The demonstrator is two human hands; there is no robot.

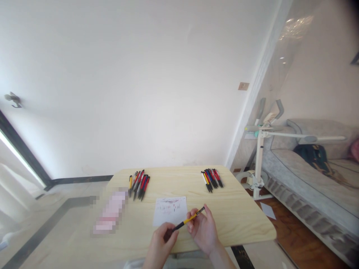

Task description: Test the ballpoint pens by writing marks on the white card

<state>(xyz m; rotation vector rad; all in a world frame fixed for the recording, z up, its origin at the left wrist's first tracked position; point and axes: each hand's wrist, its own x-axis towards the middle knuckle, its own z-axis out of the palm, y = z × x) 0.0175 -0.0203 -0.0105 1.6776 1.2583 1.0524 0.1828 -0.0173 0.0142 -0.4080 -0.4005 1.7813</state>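
A yellow and black pen (187,219) is held slantwise between my two hands, above the near part of the table. My left hand (164,239) pinches its black lower end. The fingers of my right hand (203,229) are curled around the upper part, with the index finger by the black top end. Just beyond my hands lies a white sheet of paper (162,216) with small red, blue and dark marks on it. Farther off, one bunch of pens (139,184) lies at the left and another bunch of pens (211,179) at the right.
The pale wooden table (235,213) has rounded corners and stands near a white wall (157,93). A blurred pinkish patch (110,213) covers its left side. To the right are white exercise equipment (259,160) and a grey sofa (294,160). A paper (268,210) lies on the floor.
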